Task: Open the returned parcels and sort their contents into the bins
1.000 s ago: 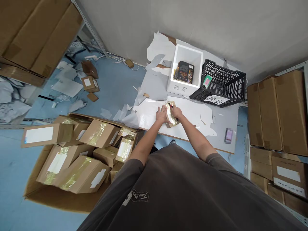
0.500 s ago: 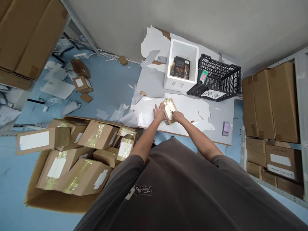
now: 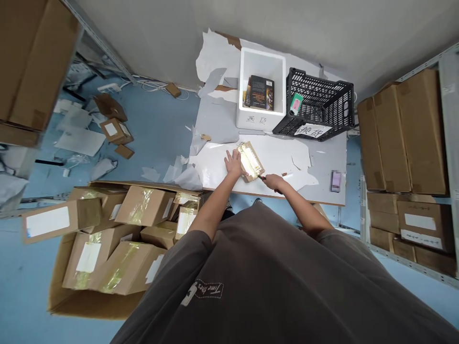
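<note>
A small cardboard parcel (image 3: 253,161) with shiny clear tape and a pale label lies tilted on the table. My left hand (image 3: 234,164) rests on its left edge with the fingers spread, pressing against it. At the parcel's lower right corner, my right hand (image 3: 274,182) is closed round a slim red and black box cutter (image 3: 262,178). The cutter's tip points at the taped edge; the blade itself is too small to make out.
Behind the parcel stand a white foam box (image 3: 255,120) with books and a black plastic crate (image 3: 319,105). A big carton (image 3: 93,303) full of parcels is at my left. Stacked cartons (image 3: 401,138) fill the right-hand shelf. Torn white paper (image 3: 218,157) covers part of the table.
My right hand has drawn the box cutter from the parcel's middle down to its lower right corner. My left hand stays on the left edge. The whole view has shifted slightly.
</note>
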Demonstrator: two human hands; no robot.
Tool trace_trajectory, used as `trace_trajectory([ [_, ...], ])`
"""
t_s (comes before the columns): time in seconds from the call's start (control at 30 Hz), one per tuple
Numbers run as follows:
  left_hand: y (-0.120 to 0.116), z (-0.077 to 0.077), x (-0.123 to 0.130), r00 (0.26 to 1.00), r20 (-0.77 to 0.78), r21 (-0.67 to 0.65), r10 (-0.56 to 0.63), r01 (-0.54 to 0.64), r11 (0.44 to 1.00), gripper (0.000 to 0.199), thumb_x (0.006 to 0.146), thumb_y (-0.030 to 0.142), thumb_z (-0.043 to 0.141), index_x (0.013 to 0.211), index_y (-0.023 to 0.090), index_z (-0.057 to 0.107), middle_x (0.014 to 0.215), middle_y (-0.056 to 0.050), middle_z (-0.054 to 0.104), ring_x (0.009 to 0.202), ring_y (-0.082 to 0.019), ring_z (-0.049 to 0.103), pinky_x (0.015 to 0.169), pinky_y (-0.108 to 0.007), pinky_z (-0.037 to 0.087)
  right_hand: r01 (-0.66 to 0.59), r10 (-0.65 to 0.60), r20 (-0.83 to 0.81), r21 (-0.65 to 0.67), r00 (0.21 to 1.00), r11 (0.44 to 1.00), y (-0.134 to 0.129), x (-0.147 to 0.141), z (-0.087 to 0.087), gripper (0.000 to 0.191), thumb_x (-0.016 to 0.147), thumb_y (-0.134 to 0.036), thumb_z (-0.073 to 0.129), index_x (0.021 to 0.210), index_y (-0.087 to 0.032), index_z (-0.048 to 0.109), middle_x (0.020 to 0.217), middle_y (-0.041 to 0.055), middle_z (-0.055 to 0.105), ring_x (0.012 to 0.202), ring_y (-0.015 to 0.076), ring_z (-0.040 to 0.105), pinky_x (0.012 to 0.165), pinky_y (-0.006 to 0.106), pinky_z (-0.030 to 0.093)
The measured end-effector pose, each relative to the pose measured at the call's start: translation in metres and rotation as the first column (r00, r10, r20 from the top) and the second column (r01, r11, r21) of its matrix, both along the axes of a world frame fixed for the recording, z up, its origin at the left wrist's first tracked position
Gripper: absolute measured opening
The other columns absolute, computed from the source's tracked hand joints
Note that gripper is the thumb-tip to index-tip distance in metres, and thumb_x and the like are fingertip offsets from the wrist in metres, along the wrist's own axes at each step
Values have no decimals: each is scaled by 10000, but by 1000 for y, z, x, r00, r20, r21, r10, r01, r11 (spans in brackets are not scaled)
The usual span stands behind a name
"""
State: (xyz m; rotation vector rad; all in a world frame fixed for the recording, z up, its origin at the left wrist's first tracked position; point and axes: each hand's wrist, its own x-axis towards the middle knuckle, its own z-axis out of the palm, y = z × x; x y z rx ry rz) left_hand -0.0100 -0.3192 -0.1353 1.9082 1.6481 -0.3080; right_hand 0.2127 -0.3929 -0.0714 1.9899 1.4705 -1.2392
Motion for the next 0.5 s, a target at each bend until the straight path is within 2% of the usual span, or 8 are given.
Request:
trace_trajectory([
  [0.07,0,3,5,999,-27,51,-37,38,998,1534,637,722,1008,1849,203,223,1916,-229,125,1750,-557,-106,1400,-713,139,30,-27,-52,60,998,998,5,19,2,322,1096,-521,681,1011,-211,697,768,112,744,675,304,771,796,449,629],
  [0.13,-1,6,6,987,10,85,-160,159,984,1340,704,612,1004,1807,207,360,1892,-233,232,1768,-518,-27,1411,-672,154,100,-95,-36,187,995,977,10,29,-3,428,1120,-636,596,1122,-214,667,868,114,776,740,291,782,826,410,616],
  [0.23,-3,10,3,880,150,88,-451,442,893,897,833,439,902,1663,289,596,1826,-138,419,1757,-418,198,1400,-557,275,168,-184,27,295,983,940,18,22,-24,549,1071,-725,638,1243,-203,614,1103,164,809,999,332,807,903,389,598],
  [0.3,-5,12,1,810,185,87,-556,550,831,786,849,351,838,1611,311,646,1800,-99,461,1724,-386,289,1373,-528,328,196,-213,34,275,976,941,23,11,-41,603,1026,-713,717,1297,-191,584,1241,196,796,1152,353,784,931,381,589],
  [0.4,-8,14,5,800,139,79,-584,579,811,820,798,285,823,1597,251,645,1730,-152,525,1670,-417,348,1327,-569,366,237,-248,11,247,969,940,31,-2,-61,603,1004,-620,785,1348,-187,546,1352,205,768,1232,339,761,933,356,580],
  [0.5,-9,16,17,834,99,46,-543,541,840,765,803,296,820,1553,242,682,1573,-200,638,1605,-456,398,1277,-609,393,204,-211,-5,269,978,941,42,-5,-67,566,978,-505,844,1345,-208,533,1343,181,771,1216,324,760,910,339,570],
])
